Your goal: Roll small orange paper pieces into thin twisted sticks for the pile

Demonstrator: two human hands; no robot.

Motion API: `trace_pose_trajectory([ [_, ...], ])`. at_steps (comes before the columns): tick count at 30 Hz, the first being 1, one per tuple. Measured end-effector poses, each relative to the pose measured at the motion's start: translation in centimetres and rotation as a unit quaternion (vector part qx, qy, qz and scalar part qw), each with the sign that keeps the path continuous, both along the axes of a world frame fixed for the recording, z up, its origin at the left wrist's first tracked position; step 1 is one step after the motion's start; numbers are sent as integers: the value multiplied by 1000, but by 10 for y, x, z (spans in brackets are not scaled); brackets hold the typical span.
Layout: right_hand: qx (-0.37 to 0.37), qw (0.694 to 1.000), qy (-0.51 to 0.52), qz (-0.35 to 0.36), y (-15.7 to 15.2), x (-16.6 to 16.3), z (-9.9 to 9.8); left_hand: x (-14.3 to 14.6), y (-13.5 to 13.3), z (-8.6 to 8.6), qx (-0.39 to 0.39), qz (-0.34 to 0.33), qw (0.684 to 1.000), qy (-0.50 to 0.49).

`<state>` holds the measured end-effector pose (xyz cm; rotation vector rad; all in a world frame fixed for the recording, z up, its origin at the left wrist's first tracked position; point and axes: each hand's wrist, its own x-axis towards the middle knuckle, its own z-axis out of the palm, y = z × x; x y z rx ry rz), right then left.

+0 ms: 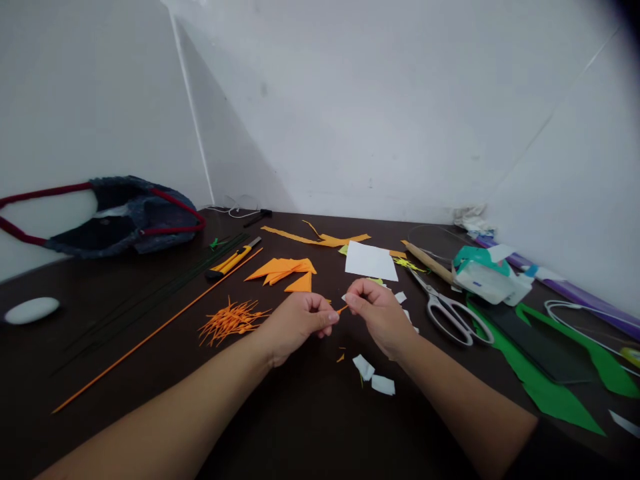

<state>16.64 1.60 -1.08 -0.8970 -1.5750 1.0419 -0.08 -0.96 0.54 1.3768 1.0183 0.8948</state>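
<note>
Between my two hands runs a thin orange strip (343, 309), pinched at either end. My left hand (306, 321) closes thumb and fingers on its left end, and my right hand (379, 313) grips the right end. Whether the strip is paper or something else is too small to tell. Left of my left hand lies a heap of thin twisted orange pieces (233, 323). Folded orange sheets (283, 269) rest just beyond it. Small white paper pieces (383, 385) lie in front of my right hand, and a white square sheet (370, 261) lies behind it.
Scissors (453, 317) lie right of my right hand, near a tissue pack (487, 275) and green sheets (545, 387). At left are a yellow utility knife (233, 260), a long orange stick (160, 328), a dark bag (125, 217) and a white oval object (32, 311).
</note>
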Motion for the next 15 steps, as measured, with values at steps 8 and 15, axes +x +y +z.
trace_pose_trajectory([
  [8,-8,996,-15,85,-3,8,8,2,-1,-1,4,-32,999,-36],
  [15,81,979,-186,-17,-5,10,16,3,-3,4,14,-23,1000,-7],
])
